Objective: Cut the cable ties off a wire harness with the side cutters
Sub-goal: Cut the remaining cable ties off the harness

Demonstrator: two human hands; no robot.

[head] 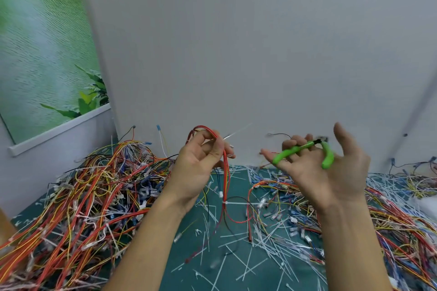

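Observation:
My left hand (198,168) is raised above the mat and grips a red and orange wire harness (226,179) near its looped top. The harness hangs down from the hand, and a white cable tie (224,203) wraps it lower down. A thin white tie tail sticks out to the right of my left fingers. My right hand (324,172) is palm up with the thumb lifted. Its curled fingers hold the green-handled side cutters (305,151), handles spread, the dark jaws pointing away toward the wall.
A green cutting mat (236,267) covers the table, strewn with several cut white ties. A big tangle of red, orange and yellow harnesses (78,201) lies at the left, a second heap (402,220) at the right. A grey wall stands close behind.

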